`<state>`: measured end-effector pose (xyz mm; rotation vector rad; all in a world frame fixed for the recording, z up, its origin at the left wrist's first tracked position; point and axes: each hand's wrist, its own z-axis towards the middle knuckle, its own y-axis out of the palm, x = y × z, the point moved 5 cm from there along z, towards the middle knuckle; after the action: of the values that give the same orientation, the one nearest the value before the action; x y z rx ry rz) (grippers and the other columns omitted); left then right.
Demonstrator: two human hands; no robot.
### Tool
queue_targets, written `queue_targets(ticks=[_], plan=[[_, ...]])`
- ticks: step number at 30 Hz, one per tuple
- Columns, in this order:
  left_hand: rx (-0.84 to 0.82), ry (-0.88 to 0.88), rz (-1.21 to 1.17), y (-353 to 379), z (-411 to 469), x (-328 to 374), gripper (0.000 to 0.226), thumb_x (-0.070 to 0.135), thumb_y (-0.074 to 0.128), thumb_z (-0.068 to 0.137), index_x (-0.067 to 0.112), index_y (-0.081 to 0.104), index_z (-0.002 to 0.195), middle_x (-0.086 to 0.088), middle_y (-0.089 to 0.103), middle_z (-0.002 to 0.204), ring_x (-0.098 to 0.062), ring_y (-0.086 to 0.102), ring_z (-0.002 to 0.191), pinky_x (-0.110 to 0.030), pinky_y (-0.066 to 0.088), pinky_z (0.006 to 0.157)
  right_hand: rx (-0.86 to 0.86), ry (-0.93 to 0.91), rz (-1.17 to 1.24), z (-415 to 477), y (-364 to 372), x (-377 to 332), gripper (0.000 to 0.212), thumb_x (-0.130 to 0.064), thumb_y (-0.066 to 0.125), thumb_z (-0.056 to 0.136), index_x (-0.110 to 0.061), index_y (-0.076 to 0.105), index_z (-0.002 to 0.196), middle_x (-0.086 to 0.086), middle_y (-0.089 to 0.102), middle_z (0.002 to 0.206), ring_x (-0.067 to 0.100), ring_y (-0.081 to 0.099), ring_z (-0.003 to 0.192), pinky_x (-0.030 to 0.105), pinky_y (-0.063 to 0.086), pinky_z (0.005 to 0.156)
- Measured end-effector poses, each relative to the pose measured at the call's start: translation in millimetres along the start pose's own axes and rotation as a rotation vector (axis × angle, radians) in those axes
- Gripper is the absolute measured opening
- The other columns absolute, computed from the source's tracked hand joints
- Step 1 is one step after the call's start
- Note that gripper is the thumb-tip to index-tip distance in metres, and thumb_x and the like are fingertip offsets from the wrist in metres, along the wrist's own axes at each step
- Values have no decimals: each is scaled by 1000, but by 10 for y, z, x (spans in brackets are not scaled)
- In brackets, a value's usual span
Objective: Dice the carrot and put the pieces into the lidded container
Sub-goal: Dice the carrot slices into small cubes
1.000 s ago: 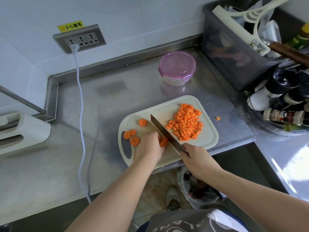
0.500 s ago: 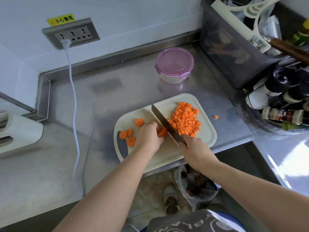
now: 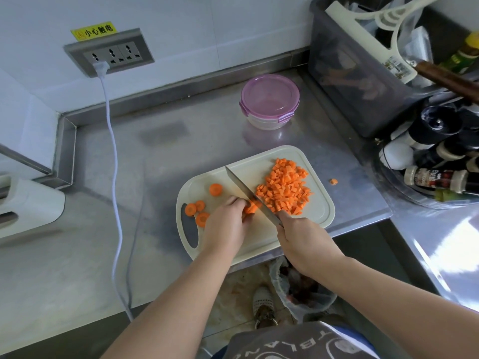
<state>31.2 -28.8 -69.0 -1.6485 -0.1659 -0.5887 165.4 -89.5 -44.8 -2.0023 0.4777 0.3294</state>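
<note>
One knife, carrot, board at counter edge

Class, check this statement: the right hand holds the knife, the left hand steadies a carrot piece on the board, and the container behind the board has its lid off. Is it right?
One slip: in the head view the container has its purple lid on, not off. The rest stands: right hand holds the knife, left hand steadies a carrot piece on the board.

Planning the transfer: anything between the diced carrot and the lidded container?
Yes: the pink snap-on lid sits closed on the round clear plastic container. Nothing lies on the steel counter between it and the cream cutting board.
</note>
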Motion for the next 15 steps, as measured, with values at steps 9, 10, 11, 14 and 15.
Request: queue_targets(ticks=[9, 10, 11, 14, 15], plan=[[-11, 33, 82, 22, 59, -4, 16, 24, 57, 91, 13, 63, 100, -1, 62, 102, -25, 61, 93, -33, 43, 66, -2, 12, -50, 54, 79, 9, 17, -22, 32, 102, -15, 43, 114, 7, 60, 86, 28, 61, 73, 43, 54, 68], [-11, 35, 81, 26, 63, -2, 15, 23, 57, 91, 13, 63, 100, -1, 62, 102, -25, 61, 94, -32, 42, 66, -4, 13, -59, 61, 93, 12, 17, -20, 34, 101, -15, 42, 116, 7, 61, 86, 28, 61, 73, 43, 55, 68], [-9, 37, 81, 31, 64, -1, 14, 22, 57, 91, 13, 63, 100, -1, 62, 102, -25, 61, 94, -31, 40, 65, -5, 14, -65, 68, 106, 16, 19, -16, 36, 100, -15, 41, 119, 6, 61, 87, 28, 62, 74, 44, 55, 69], [-3, 32, 81, 36, 57, -5, 13, 22, 56, 91, 13, 63, 98, -1, 62, 101, -25, 60, 92, -30, 37, 63, -16, 20, -71, 85, 142, 24, 26, -12, 38, 98, -15, 39, 123, 6, 61, 86, 29, 62, 74, 43, 55, 68], [-3, 32, 81, 39, 54, -6, 13, 22, 56, 91, 13, 63, 97, -1, 62, 100, -25, 61, 91, -30, 36, 62, -26, 27, -68, 92, 152, 25, 25, -11, 38, 97, -15, 39, 123, 6, 61, 86, 29, 62, 74, 43, 55, 68]])
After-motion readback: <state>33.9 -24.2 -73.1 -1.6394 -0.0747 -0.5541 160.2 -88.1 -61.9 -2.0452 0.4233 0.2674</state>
